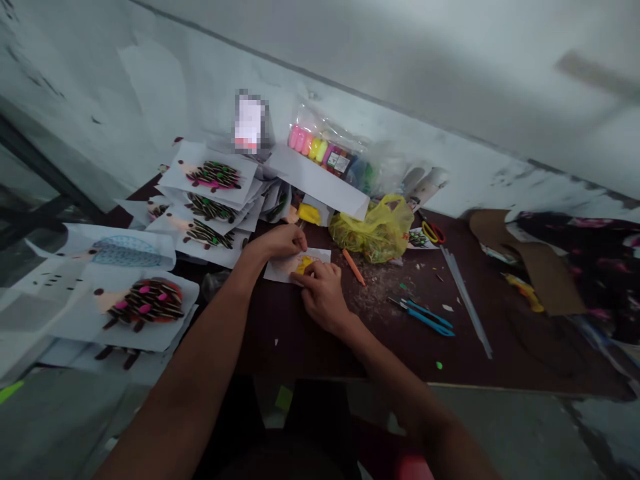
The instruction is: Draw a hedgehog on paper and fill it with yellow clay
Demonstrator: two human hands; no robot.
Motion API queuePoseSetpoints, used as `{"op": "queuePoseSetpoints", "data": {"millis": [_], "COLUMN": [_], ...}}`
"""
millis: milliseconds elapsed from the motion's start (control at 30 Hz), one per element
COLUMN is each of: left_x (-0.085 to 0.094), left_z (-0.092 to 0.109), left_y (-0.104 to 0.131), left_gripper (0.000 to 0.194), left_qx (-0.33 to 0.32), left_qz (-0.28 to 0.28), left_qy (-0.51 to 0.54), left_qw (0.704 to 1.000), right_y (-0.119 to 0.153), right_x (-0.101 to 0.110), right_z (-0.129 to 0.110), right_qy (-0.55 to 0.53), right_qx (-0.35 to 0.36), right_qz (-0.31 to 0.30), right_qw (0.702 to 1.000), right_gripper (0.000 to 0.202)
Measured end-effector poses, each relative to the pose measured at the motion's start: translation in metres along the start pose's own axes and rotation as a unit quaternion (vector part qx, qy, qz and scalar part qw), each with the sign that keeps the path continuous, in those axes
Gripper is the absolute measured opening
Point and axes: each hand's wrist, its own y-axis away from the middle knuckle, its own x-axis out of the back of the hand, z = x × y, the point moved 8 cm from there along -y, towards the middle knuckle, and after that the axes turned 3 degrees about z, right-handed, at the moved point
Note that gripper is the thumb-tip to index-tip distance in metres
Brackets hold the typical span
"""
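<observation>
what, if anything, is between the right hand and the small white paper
Nothing visible: the right hand rests on the small white paper, next to its yellow patch. The orange stick lies off to the right, not between them.

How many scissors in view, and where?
2. Blue-handled scissors lie to the right of the right hand; red-and-yellow-handled scissors lie farther back, just right of the yellow bag. Others may be hidden.

White paper sheet is lying flat, left of yellow bag, yellow patch is sitting on it, partly hidden
</observation>
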Motion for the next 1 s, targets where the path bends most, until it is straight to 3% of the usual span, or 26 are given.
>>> {"op": "queuePoseSetpoints", "data": {"millis": [133, 267, 600, 767, 1000], "left_x": [-0.001, -0.003, -0.003, -0.001, 0.0], "left_z": [-0.002, -0.006, -0.006, -0.004, -0.002], "left_y": [-0.001, -0.004, -0.003, -0.002, 0.0], "left_gripper": [0.035, 0.036, 0.035, 0.035, 0.037], "left_qx": [0.001, -0.002, -0.007, -0.013, -0.004], "left_qz": [-0.006, -0.004, 0.004, 0.003, 0.003], "left_qy": [0.002, 0.0, -0.001, 0.003, 0.0], "left_qw": [1.0, 1.0, 1.0, 1.0, 1.0], "right_y": [0.0, 0.0, -0.002, 0.0, 0.002], "right_x": [0.007, 0.001, -0.005, 0.003, 0.001], "right_z": [0.007, 0.004, -0.006, -0.002, -0.005], "right_qy": [0.053, 0.08, 0.04, 0.016, 0.099], "right_qx": [-0.03, -0.023, -0.017, -0.011, 0.0], "right_qz": [0.035, -0.005, -0.037, 0.001, -0.005], "right_qw": [0.998, 0.997, 0.998, 1.0, 0.995], "right_gripper": [0.041, 0.034, 0.032, 0.039, 0.024]}}
